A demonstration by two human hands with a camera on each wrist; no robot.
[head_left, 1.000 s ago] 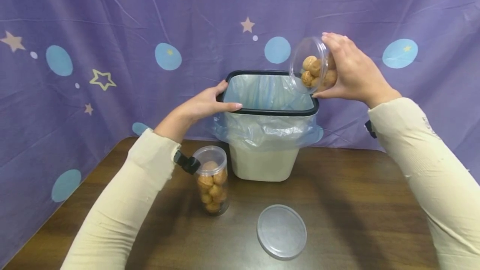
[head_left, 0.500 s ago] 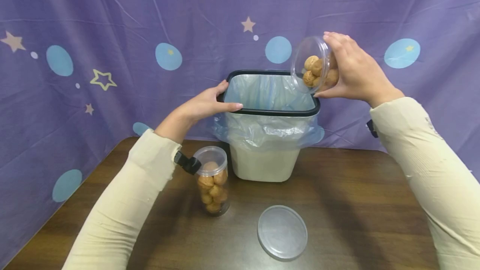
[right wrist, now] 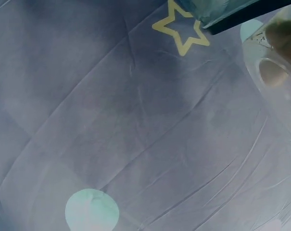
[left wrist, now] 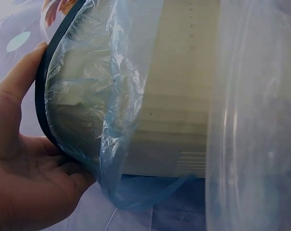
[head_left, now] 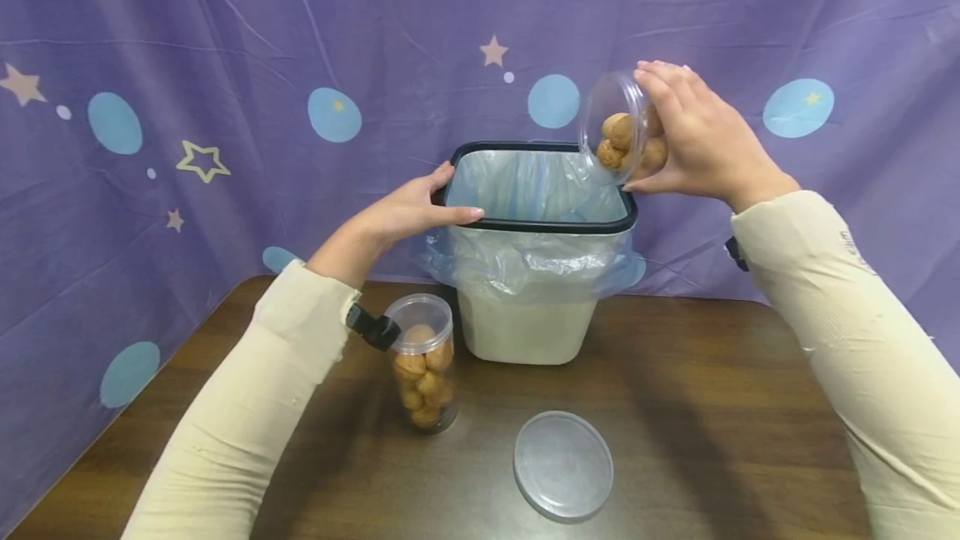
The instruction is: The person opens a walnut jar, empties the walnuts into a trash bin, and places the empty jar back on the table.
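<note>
A cream waste bin (head_left: 525, 332) with a black rim (head_left: 540, 223) and a blue plastic liner (head_left: 525, 261) stands at the back of the brown table (head_left: 712, 423). My left hand (head_left: 408, 211) grips the bin's left rim; the left wrist view shows that hand (left wrist: 20, 159) curled round the rim (left wrist: 44, 77) and liner (left wrist: 116, 106). My right hand (head_left: 693, 140) holds a clear jar (head_left: 618, 132) with a few walnuts tipped on its side, mouth toward the bin, above the bin's right rear corner. The jar's edge (right wrist: 275, 57) shows in the right wrist view.
A second clear jar (head_left: 425, 361) filled with walnuts stands uncapped left of the bin, by my left sleeve. A clear round lid (head_left: 563, 463) lies flat on the table in front. A purple star-and-dot cloth (head_left: 225, 65) hangs behind.
The right hand has tilted the jar a little further toward the bin and shifted it slightly left. The left hand stays on the rim.
</note>
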